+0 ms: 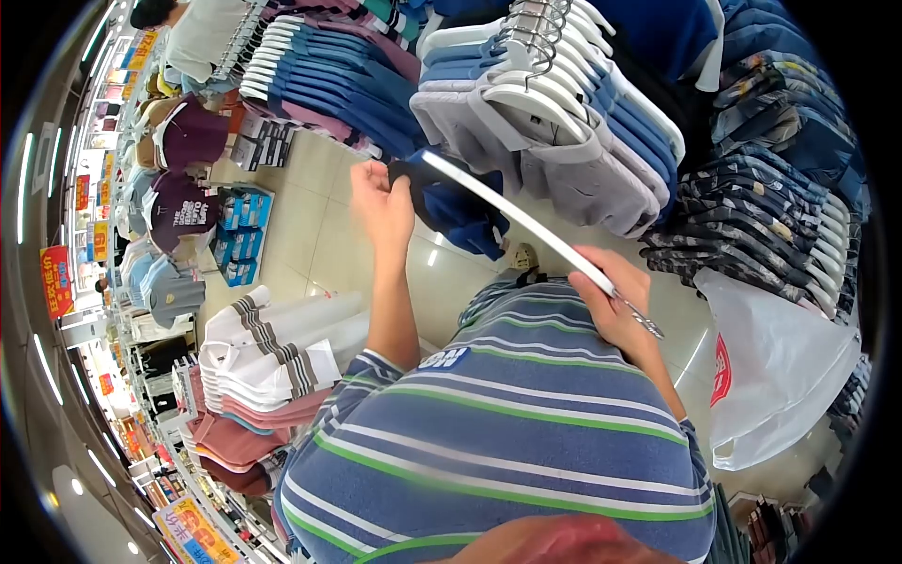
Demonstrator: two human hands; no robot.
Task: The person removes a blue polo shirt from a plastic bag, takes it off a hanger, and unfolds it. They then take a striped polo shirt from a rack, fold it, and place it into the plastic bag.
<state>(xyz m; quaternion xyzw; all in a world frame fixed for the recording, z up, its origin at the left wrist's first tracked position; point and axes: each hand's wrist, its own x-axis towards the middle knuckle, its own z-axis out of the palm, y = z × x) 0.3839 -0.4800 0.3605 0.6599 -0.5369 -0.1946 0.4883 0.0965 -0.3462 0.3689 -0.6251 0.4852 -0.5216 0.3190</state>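
R hand [615, 299] is shut round the near end of a white hanger [512, 214], by its shiny metal hook [641, 317]. Hanger is thin & smooth, slants far-left. L hand [383, 205] pinches dk blue cloth [462, 214] btwn thumb & fingers. Cloth is floppy, bunched, w/ a black bit, mid-scene. Far: gray shirts [587, 179] on white hangers.

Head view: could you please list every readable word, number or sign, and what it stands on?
"狂欢低价": red hanging sign
"19": yellow-orange sign
"THE GOOD", apparently: maroon T-shirt
Other print, including the white plastic bag's, is too small or blurred.
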